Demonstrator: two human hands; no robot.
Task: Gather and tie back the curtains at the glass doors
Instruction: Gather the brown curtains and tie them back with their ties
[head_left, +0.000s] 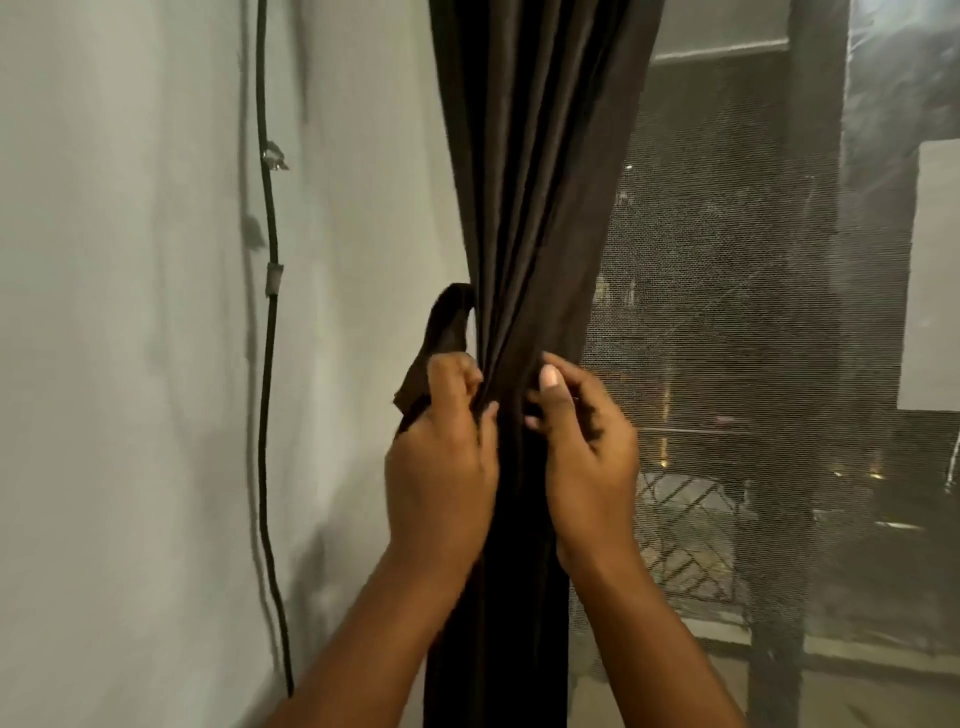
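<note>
Here, the curtain (524, 208) is bunched beside the wall (130, 312), the tie (441, 338) gripped in the left hand (441, 457), folds pinched by the right hand (587, 447). The tie is best drawn snug before being fastened.

Dim, flat indoor light; wall (130, 312) evenly grey with a faint cable (270, 364) shadow, curtain (540, 182) folds near-black, slight motion blur overall, wide-angle bending at edges.
</note>
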